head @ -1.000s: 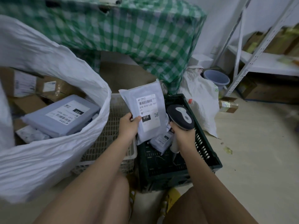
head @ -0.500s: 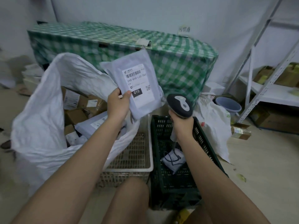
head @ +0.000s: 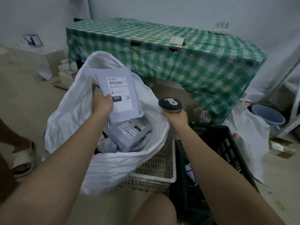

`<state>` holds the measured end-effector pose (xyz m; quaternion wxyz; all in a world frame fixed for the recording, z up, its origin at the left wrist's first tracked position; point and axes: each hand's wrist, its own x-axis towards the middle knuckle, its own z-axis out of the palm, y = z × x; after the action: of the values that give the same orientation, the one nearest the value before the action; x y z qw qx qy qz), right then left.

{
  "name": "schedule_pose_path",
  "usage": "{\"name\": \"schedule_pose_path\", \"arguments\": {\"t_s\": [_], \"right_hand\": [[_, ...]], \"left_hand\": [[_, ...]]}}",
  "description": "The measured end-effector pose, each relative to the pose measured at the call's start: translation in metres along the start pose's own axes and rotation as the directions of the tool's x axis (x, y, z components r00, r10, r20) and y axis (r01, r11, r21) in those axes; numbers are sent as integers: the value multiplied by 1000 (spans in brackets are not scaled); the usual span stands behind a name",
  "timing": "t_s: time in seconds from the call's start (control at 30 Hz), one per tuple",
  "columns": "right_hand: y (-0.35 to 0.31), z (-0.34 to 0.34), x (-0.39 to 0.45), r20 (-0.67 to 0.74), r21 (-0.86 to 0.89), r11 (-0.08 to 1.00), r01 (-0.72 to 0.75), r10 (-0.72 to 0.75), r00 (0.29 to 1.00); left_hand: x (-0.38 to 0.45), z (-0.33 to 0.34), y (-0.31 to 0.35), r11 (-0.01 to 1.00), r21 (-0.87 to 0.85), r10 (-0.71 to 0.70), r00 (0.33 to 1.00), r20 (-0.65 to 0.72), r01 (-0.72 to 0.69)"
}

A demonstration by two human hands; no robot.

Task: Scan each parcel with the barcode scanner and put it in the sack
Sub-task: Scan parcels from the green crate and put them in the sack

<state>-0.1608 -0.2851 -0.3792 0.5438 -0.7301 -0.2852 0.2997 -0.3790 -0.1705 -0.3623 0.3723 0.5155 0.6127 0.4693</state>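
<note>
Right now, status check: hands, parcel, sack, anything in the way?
Left hand grips grey parcel over open sack. Right hand holds scanner beside sack rim. Another labelled parcel lies inside; nothing blocks the drop.

Crinkled white woven-plastic sack [head: 113, 168]; smooth grey poly mailer [head: 119, 95] with matt paper label; glossy black plastic barcode scanner [head: 170, 103]; green checked cloth [head: 178, 62]; latticed plastic crates [head: 224, 143].
</note>
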Motion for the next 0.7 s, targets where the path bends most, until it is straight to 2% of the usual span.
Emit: {"name": "schedule_pose_path", "arguments": {"t_s": [0.07, 0.13, 0.2, 0.27, 0.4, 0.5, 0.6, 0.7], "right_hand": [[4, 6, 7, 13, -29, 1000, 1, 0, 1000], [11, 10, 15, 4, -27, 1000, 15, -15, 1000], [15, 11, 20, -5, -3, 999, 38, -38, 999], [17, 9, 24, -11, 27, 999, 47, -47, 999], [19, 5, 26, -6, 71, 996, 57, -57, 998], [14, 3, 23, -30, 88, 989, 119, -117, 993], [-6, -2, 26, -130, 214, 954, 211, -186, 974], [-22, -4, 26, -210, 355, 880, 314, -253, 945]], "left_hand": [[10, 5, -15, 990, 131, -45, 999, 17, 43], [13, 11, -29, 927, 369, -83, 996, 20, 70], [10, 18, -35, 829, 558, 1, 997, 75, -43], [5, 26, -38, 719, 658, 103, 971, 216, -223], [-4, 41, -32, 593, 687, 76, 878, 472, -421], [-7, 45, -33, 485, 704, -6, 803, 596, -519], [-3, 42, -39, 490, 690, -34, 780, 625, -532], [3, 37, -31, 376, 740, -34, 789, 613, -558]]}}
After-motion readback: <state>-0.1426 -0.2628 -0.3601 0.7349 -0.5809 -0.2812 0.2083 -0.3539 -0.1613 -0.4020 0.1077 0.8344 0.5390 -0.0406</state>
